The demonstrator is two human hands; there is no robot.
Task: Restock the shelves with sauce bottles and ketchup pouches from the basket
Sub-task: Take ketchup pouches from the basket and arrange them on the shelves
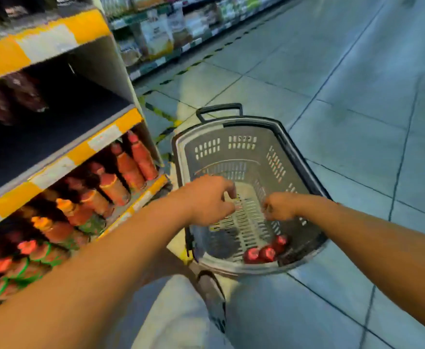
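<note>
A grey plastic basket (231, 137) stands on the floor in front of me, beside the shelf unit. Three red-capped sauce bottles (266, 251) lie at its near end. Both my hands reach over the basket's middle. My left hand (206, 200) hangs with loosely curled fingers and holds nothing. My right hand (280, 206) is also above the slotted bottom, fingers bent down, nothing visible in it. The lower shelf (136, 200) on the left carries rows of red and orange sauce bottles (130, 167).
The middle shelf (63, 114) holds dark pouches (17, 96) at its left. A further aisle rack (166, 34) with packets stands at the back. Tiled floor (344, 109) stretches right of the basket. My knee and shoe (211, 293) are just below the basket.
</note>
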